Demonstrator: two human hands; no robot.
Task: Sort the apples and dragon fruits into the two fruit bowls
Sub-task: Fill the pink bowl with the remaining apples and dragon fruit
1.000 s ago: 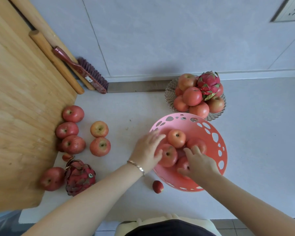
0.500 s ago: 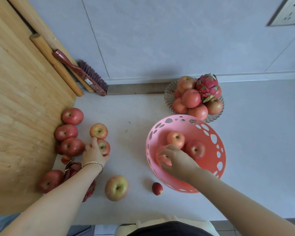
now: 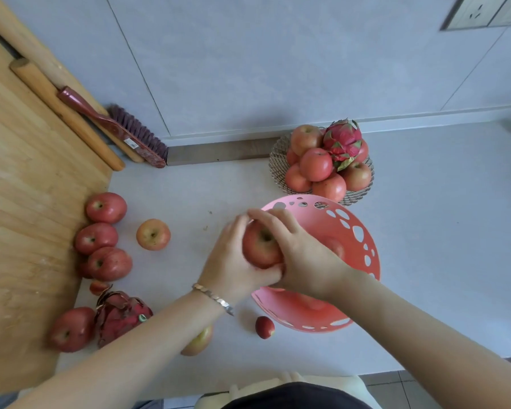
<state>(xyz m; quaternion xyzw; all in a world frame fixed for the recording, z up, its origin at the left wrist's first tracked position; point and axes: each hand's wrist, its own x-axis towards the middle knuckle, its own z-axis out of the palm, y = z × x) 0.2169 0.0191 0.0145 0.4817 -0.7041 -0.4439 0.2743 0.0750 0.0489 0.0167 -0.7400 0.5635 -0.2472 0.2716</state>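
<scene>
A pale countertop (image 3: pixel 425 261) runs to a grey wall, with a wooden board (image 3: pixel 27 231) on the left and a brush (image 3: pixel 130 134) leaning in the corner. I see both hands cupped round one red apple (image 3: pixel 261 246), the left hand (image 3: pixel 230 261) wrapping its left side and the right hand (image 3: pixel 304 261) curled over its right, above the near-left rim of the pink bowl (image 3: pixel 363 240). The hands hide most of that bowl's inside; I think one apple (image 3: pixel 335 247) lies in it. Just behind it, the wire bowl (image 3: pixel 278 160) holds piled apples topped by a dragon fruit (image 3: pixel 342 140). Loose apples (image 3: pixel 96 238) cluster along the board's edge, beside a second dragon fruit (image 3: pixel 118 317). A yellowish apple (image 3: pixel 199 340) sits partly under the left forearm, near a small red fruit (image 3: pixel 264 327).
</scene>
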